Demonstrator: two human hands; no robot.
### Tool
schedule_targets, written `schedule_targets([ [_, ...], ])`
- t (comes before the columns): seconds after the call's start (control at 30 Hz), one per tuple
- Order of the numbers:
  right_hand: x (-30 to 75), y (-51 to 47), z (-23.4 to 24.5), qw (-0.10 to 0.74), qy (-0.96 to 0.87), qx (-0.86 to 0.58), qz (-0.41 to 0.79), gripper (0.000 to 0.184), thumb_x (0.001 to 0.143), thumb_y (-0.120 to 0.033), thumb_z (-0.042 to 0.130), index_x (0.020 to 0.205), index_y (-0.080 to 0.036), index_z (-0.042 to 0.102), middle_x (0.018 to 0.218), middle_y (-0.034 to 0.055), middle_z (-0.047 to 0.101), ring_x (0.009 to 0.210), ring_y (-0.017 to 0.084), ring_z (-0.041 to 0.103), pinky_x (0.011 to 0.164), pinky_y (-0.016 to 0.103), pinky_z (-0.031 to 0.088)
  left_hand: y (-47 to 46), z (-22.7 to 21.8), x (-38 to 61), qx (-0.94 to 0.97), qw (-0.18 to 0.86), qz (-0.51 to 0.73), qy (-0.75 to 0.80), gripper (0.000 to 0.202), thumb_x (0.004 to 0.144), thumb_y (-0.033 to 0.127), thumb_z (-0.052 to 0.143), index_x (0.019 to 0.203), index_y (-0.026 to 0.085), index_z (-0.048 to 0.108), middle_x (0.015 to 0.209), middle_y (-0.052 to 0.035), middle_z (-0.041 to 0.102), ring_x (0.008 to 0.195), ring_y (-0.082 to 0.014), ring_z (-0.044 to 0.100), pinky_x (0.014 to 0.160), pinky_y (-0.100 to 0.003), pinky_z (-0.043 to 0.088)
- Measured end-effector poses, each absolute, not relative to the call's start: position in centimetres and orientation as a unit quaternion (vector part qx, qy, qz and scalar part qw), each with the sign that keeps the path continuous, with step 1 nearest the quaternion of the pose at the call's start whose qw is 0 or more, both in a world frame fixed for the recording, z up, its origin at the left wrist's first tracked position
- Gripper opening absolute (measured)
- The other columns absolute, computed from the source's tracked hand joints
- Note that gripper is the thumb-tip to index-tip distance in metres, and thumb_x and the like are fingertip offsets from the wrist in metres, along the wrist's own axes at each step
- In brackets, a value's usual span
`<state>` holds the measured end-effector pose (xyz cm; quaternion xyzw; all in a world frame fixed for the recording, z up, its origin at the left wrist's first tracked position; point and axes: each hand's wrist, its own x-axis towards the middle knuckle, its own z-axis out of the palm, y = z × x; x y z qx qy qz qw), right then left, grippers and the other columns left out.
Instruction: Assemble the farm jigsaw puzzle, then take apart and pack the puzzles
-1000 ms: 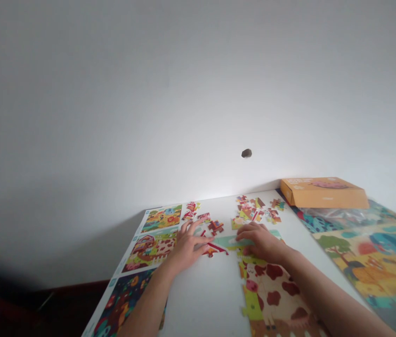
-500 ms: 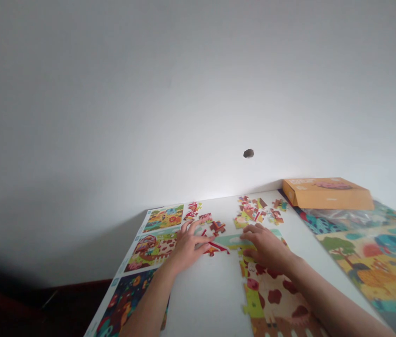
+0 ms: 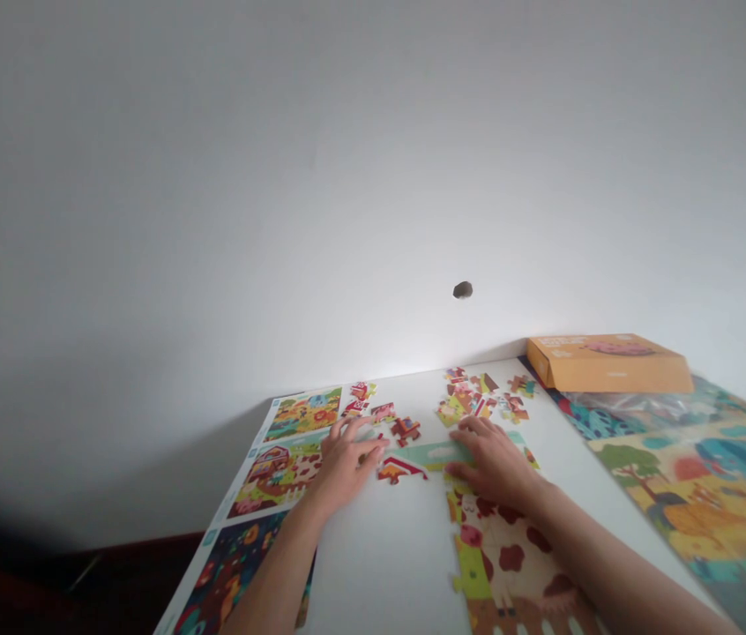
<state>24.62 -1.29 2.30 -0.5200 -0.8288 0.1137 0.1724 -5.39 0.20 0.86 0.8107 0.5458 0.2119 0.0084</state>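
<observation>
My left hand [image 3: 345,459] lies on the white table [image 3: 379,556], fingers spread flat and touching the left end of a pale green strip of joined puzzle pieces [image 3: 427,454]. My right hand [image 3: 493,460] rests palm down on the strip's right end, fingers stretched out. Just below the strip lies a red roof-shaped piece [image 3: 399,468]. Under my right wrist is the part-built puzzle with a brown-spotted cow [image 3: 511,564]. Beyond my hands sits a pile of loose pieces [image 3: 479,399], and a few more loose pieces [image 3: 383,412] lie further left.
A printed sheet of small reference pictures [image 3: 280,467] runs along the table's left edge. A finished colourful puzzle [image 3: 710,485] covers the right side, with an orange box [image 3: 611,363] behind it. A plain white wall with a small dark hole [image 3: 463,290] rises behind the table.
My left hand has slid slightly left, uncovering the red roof piece. My right hand has shifted a little along the green strip. The view wobbled slightly.
</observation>
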Motion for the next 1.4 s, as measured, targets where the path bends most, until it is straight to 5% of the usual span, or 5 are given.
schedule_targets([
  [0.23, 24.5, -0.5, 1.7, 0.184, -0.806, -0.554, 0.101, 0.049, 0.088, -0.053, 0.051, 0.125, -0.022, 0.059, 0.135, 0.0101, 0.054, 0.124, 0.029, 0.047, 0.108, 0.046, 0.028, 0.5, 0.8, -5.9, 0.750, -0.040, 0.206, 0.627, 0.024, 0.085, 0.029, 0.059, 0.101, 0.040, 0.074, 0.126, -0.0020, 0.060, 0.123, -0.0325, 0.040, 0.100, -0.051, 0.033],
  [0.6, 24.4, -0.7, 1.8, 0.174, -0.800, -0.561, 0.123, 0.043, 0.090, -0.052, 0.049, 0.122, -0.025, 0.060, 0.141, 0.0099, 0.050, 0.134, 0.033, 0.037, 0.108, 0.066, 0.014, 0.7, 1.6, -6.4, 0.662, -0.043, 0.170, 0.729, 0.028, 0.076, 0.053, 0.065, 0.090, 0.031, 0.076, 0.123, -0.0037, 0.062, 0.117, -0.0344, 0.043, 0.092, -0.046, 0.037],
  [0.87, 24.3, -0.4, 1.4, 0.173, -0.799, -0.563, 0.121, 0.045, 0.089, -0.056, 0.047, 0.121, -0.027, 0.060, 0.141, 0.0096, 0.050, 0.134, 0.033, 0.037, 0.108, 0.066, 0.016, 0.7, 1.5, -6.4, 0.683, 0.003, 0.163, 0.712, 0.024, 0.078, 0.033, 0.065, 0.101, 0.032, 0.072, 0.117, -0.0020, 0.066, 0.115, -0.0315, 0.046, 0.092, -0.044, 0.038],
  [1.17, 24.4, -0.4, 1.6, 0.166, -0.799, -0.563, 0.129, 0.043, 0.088, -0.051, 0.051, 0.122, -0.025, 0.060, 0.141, 0.0107, 0.049, 0.133, 0.033, 0.037, 0.108, 0.066, 0.014, 0.9, 1.2, -6.3, 0.714, 0.028, 0.194, 0.672, 0.049, 0.076, 0.011, 0.065, 0.123, 0.025, 0.062, 0.113, -0.0081, 0.062, 0.108, -0.0257, 0.056, 0.095, -0.040, 0.040],
  [1.4, 24.4, -0.4, 1.3, 0.173, -0.801, -0.558, 0.130, 0.043, 0.087, -0.047, 0.053, 0.123, -0.025, 0.059, 0.141, 0.0108, 0.049, 0.133, 0.033, 0.037, 0.108, 0.065, 0.014, 0.9, 0.9, -6.5, 0.740, 0.045, 0.266, 0.616, 0.043, 0.075, -0.001, 0.050, 0.106, 0.024, 0.069, 0.108, -0.0053, 0.058, 0.105, -0.0208, 0.059, 0.096, -0.034, 0.043],
])
